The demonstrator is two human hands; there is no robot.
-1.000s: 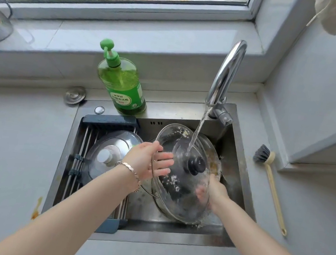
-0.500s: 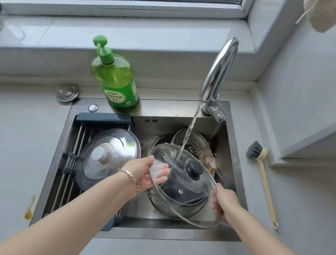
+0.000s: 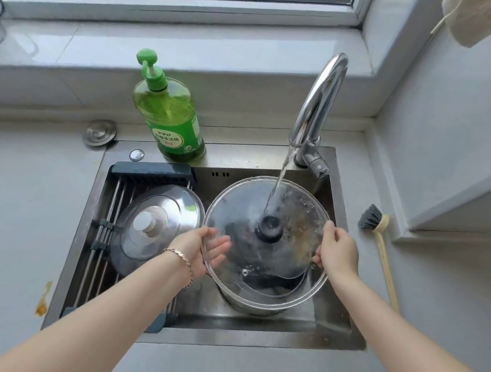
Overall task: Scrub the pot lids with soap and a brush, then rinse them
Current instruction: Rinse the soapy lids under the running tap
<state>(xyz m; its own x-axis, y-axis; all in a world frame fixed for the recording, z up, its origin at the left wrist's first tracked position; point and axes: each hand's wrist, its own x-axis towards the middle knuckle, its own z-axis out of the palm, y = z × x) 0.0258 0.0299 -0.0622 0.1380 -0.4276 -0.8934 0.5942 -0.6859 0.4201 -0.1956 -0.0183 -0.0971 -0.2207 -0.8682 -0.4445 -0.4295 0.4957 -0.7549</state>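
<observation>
Change: I see the glass lid [image 3: 265, 249] lying flatter than half a second ago.
Facing: knob up, towards me.
Where: over the sink [image 3: 273, 158], tap [image 3: 316, 107] water hitting beside the knob.
Left hand [image 3: 196, 250]: pinching the left rim, fingers [image 3: 219, 245] beneath.
Right hand [image 3: 339, 254]: fingers gripping the right rim.

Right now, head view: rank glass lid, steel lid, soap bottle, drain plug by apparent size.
1. glass lid
2-3. steel lid and soap bottle: look alike, bottle sits farther back, so unranked
4. drain plug
</observation>
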